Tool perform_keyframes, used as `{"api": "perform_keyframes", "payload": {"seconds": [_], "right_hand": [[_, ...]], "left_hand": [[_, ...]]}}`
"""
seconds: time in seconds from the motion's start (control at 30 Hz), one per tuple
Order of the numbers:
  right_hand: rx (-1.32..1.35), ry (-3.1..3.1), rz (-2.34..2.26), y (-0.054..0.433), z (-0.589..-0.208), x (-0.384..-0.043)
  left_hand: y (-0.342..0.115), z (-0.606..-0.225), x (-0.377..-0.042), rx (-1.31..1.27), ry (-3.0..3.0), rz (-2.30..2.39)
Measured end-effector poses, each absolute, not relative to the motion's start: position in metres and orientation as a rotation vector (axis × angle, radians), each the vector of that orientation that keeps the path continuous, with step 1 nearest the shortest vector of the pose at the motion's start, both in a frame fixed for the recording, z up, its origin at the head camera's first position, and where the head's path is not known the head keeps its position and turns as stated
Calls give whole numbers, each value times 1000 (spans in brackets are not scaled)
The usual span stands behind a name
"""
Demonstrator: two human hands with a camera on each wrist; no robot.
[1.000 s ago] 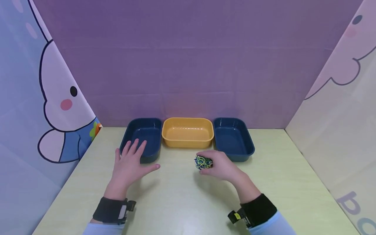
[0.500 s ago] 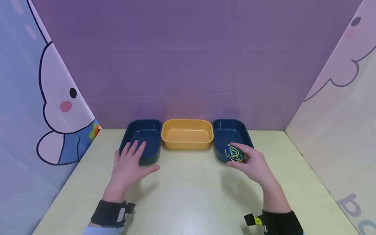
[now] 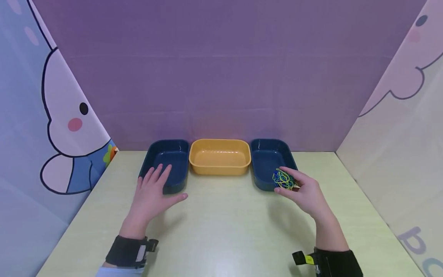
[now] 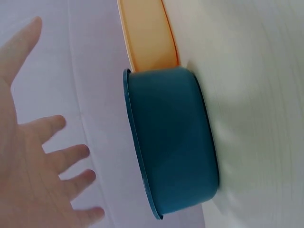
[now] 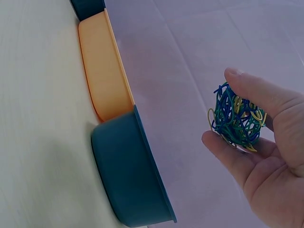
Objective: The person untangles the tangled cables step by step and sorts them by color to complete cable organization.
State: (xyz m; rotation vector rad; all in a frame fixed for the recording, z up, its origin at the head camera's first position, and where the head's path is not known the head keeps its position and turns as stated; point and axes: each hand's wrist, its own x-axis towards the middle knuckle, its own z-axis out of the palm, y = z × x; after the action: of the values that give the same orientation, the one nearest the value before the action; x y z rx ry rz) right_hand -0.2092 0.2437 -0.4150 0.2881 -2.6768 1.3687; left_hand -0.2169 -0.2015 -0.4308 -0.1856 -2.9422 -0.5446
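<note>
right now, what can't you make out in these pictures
Head view: left blue tray, near left corner, behind the left grip.
Head view: right blue tray, near right corner, behind the right grip.
Right wrist view: tangled ball, upper right part, covered by that grip.
Left wrist view: yellow tray, one end, cut off by top edge.

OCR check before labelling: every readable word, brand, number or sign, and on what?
One slanted letter, "p" or "d": right-side backdrop.
Round letter below it, cut off by the frame edge: unreadable.
Yellow tag, right wrist strap: too small to read.
Pale tag, left wrist strap: too small to read.
No other text visible.
</note>
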Motion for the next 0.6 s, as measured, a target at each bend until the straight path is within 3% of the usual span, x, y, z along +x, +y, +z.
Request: {"api": "perform_keyframes", "payload": {"seconds": [0.6], "right_hand": [[333, -2617, 1574, 228, -411, -207]], "left_hand": [[-137, -421, -216, -546, -2522, -1316]]}}
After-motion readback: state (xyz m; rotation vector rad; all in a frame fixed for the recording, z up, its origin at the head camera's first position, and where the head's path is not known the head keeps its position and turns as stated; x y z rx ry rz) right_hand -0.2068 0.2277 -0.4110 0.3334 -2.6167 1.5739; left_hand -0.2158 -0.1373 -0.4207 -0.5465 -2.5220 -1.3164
